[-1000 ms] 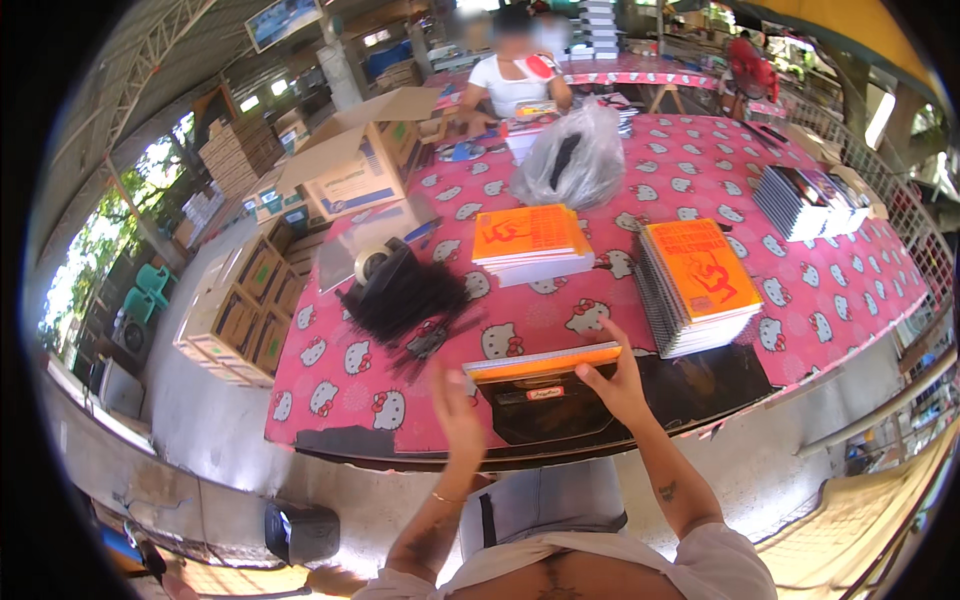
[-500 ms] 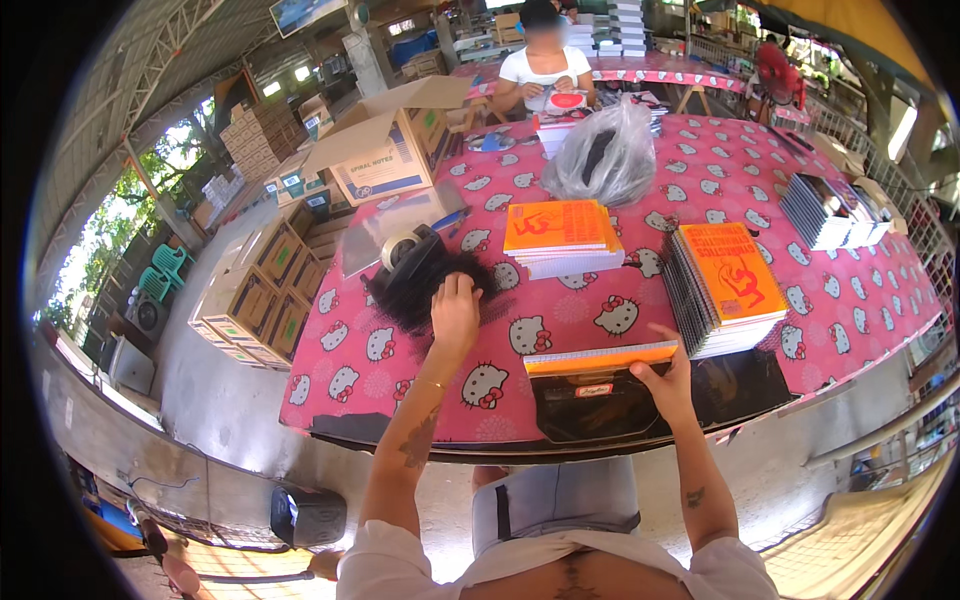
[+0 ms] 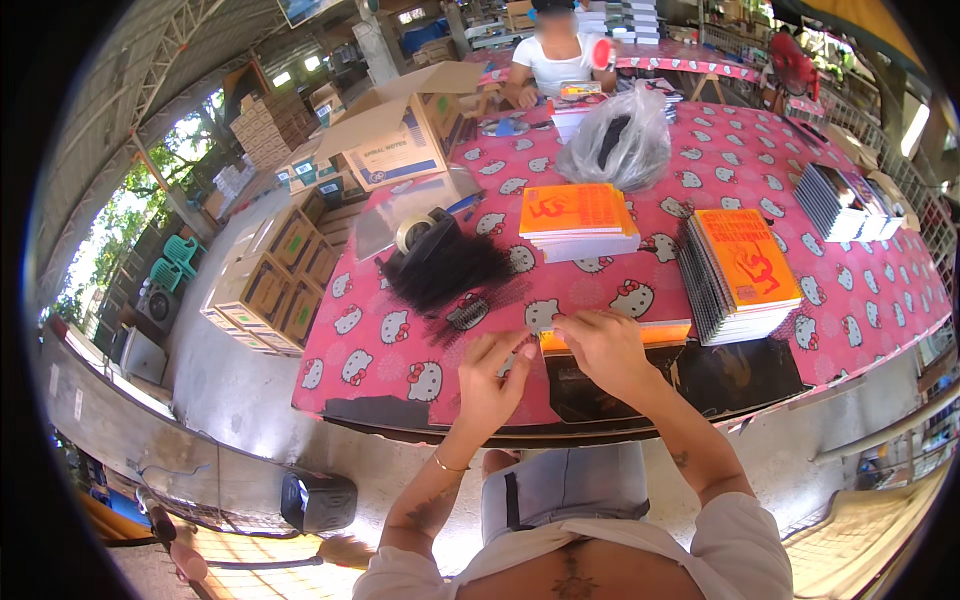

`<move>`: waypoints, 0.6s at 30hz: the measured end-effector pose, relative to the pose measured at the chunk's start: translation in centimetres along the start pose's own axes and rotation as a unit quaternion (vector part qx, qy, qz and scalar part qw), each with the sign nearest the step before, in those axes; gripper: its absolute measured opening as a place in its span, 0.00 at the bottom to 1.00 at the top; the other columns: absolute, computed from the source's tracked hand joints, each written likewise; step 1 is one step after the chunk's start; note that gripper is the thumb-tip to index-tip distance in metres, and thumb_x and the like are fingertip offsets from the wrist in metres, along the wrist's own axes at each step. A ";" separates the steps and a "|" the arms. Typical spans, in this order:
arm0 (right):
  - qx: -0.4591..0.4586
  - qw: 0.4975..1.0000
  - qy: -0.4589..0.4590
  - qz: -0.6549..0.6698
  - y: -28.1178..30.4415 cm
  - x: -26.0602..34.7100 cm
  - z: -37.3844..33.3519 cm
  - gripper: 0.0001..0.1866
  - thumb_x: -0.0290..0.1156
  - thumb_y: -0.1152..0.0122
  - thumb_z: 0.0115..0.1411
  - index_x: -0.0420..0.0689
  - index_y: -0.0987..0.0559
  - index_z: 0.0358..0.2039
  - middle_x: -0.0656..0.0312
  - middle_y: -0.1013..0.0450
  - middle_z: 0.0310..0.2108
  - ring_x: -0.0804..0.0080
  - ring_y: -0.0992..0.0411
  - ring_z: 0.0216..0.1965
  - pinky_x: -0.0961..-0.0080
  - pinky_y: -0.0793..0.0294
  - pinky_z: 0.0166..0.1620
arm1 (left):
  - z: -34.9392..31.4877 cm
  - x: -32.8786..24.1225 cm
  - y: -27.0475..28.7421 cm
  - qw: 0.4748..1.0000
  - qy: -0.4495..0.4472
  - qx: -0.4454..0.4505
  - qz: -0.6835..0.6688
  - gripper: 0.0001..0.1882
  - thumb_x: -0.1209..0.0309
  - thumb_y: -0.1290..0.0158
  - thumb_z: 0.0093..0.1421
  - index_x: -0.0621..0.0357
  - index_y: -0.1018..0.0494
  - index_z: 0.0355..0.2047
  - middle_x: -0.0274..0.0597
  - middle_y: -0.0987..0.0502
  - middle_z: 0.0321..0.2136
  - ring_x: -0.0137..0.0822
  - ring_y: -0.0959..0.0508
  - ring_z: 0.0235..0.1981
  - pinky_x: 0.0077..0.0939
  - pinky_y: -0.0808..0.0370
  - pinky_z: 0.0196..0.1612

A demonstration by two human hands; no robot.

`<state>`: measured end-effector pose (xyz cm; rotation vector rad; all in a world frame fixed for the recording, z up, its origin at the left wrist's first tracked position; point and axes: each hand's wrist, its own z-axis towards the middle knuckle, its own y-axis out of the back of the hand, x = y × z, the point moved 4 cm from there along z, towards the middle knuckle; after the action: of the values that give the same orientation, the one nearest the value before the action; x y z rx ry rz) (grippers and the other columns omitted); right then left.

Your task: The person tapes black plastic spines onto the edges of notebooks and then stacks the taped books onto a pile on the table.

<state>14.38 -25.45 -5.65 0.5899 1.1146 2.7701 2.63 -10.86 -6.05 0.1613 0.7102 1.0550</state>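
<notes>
Both my hands meet at the left end of an unbound orange-covered notebook (image 3: 668, 332), which lies at the table's front on a black board (image 3: 735, 380). My left hand (image 3: 492, 380) has thumb and forefinger pinched just off that corner; what is between them is too thin to make out. My right hand (image 3: 608, 352) reaches across the notebook, its fingertips pinched at the corner and covering much of the edge. Beyond my left hand lies a tangled pile of black spiral binding coils (image 3: 455, 272), against a black tape dispenser (image 3: 425, 235).
A stack of orange notebooks (image 3: 575, 212) sits ahead, and a coil-bound stack (image 3: 740, 265) to the right. Farther back are a clear plastic bag (image 3: 620, 140), an open carton (image 3: 395, 150) and more notebooks (image 3: 840, 205). A co-worker (image 3: 555, 60) sits across the pink table (image 3: 400, 345).
My left hand has left the coil pile and come to the notebook's left corner. My right hand has slid from the notebook's right end to that corner. The co-worker's hand has risen with a red-and-white object.
</notes>
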 end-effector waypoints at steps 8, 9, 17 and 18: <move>-0.016 1.000 0.000 -0.005 0.3 0.6 0.6 0.04 0.30 0.35 0.59 0.49 0.17 0.35 0.63 0.19 0.29 0.59 0.22 0.27 0.63 0.24 0.35 | -0.2 0.7 -0.1 0.998 0.064 0.010 0.022 0.11 0.77 0.37 0.60 0.62 0.17 0.44 0.46 0.17 0.34 0.39 0.19 0.32 0.30 0.23 0.37; -0.019 1.000 0.001 -0.003 0.4 0.6 0.5 0.04 0.30 0.35 0.59 0.49 0.17 0.35 0.63 0.19 0.29 0.59 0.22 0.27 0.63 0.24 0.35 | -0.1 0.6 0.0 0.998 0.061 0.005 0.026 0.11 0.76 0.37 0.59 0.61 0.17 0.43 0.45 0.18 0.33 0.42 0.20 0.32 0.34 0.24 0.36; -0.013 1.000 0.002 0.007 0.6 0.9 0.5 0.04 0.31 0.34 0.59 0.49 0.17 0.35 0.63 0.20 0.29 0.58 0.22 0.27 0.63 0.24 0.35 | -0.1 1.1 -0.1 0.997 0.075 -0.021 0.005 0.10 0.76 0.35 0.57 0.60 0.16 0.40 0.45 0.19 0.30 0.44 0.19 0.29 0.35 0.23 0.32; -0.020 1.000 -0.004 0.009 0.7 1.0 0.4 0.04 0.31 0.34 0.59 0.49 0.17 0.35 0.63 0.20 0.29 0.58 0.22 0.27 0.63 0.24 0.35 | 0.0 1.2 -0.1 0.998 0.067 -0.001 0.014 0.10 0.77 0.35 0.57 0.60 0.17 0.40 0.45 0.19 0.31 0.44 0.18 0.29 0.33 0.23 0.32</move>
<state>13.69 -25.43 -4.63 0.6089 1.0540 2.7969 3.08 -9.93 -6.59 0.1002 0.8299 1.1010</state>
